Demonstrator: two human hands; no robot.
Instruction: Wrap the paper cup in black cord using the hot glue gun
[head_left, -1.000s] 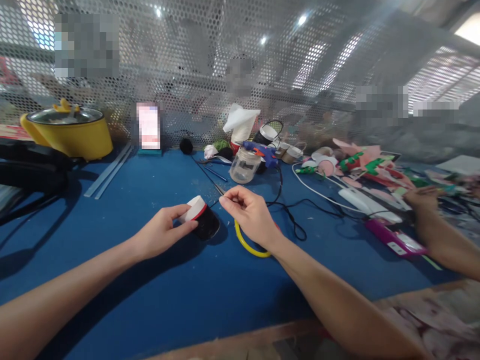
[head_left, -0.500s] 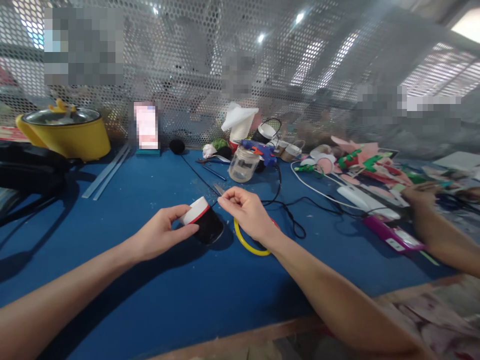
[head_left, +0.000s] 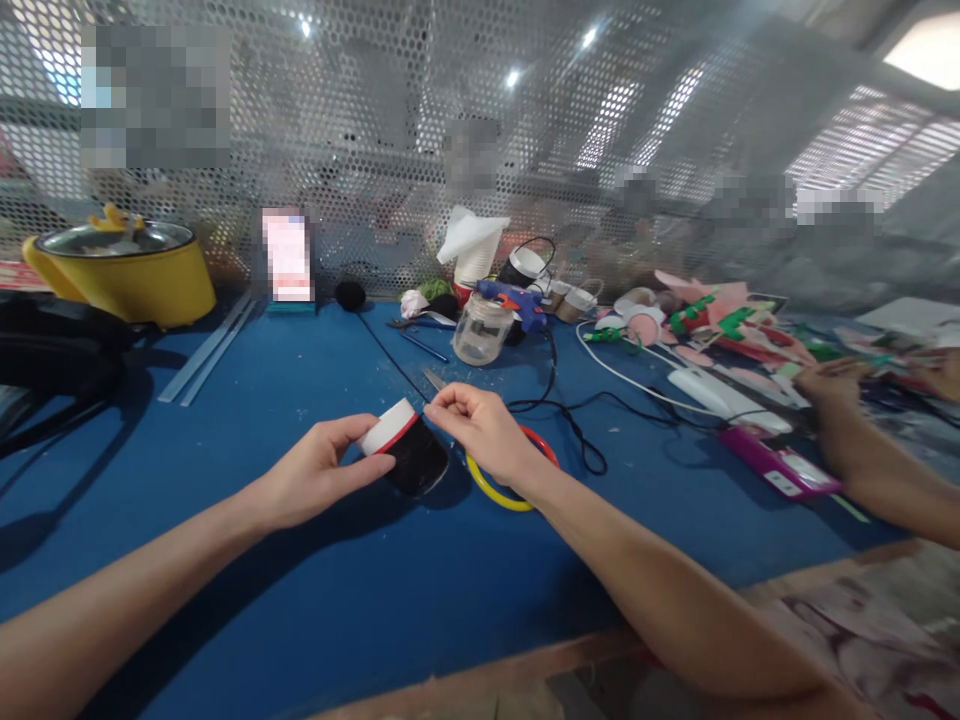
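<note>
My left hand (head_left: pixel 326 465) grips a paper cup (head_left: pixel 416 458) tilted on its side, thumb and fingers near its white rim. Black yarn covers the lower part of the cup, with a thin red band between black and white. My right hand (head_left: pixel 480 430) is closed in a pinch on the black yarn (head_left: pixel 388 352) just beside the cup. That strand runs back across the table to a black yarn ball (head_left: pixel 350 295). Beneath my right hand lie scissors (head_left: pixel 499 499) with red and yellow handles, their blade tips showing past my fingers.
On the blue table (head_left: pixel 300 620) stand a clear plastic jar (head_left: pixel 480 335), a blue glue gun (head_left: pixel 525 303) and a lit phone (head_left: pixel 289 255). A yellow pot (head_left: pixel 135 280) is at left. At right, a co-worker's arm (head_left: pixel 870 460) rests near a purple box (head_left: pixel 780 465) and loose cords.
My right hand has shifted slightly left along the cup, still pinching the yarn. The cup has turned a little in my left hand, and the view has moved slightly.
</note>
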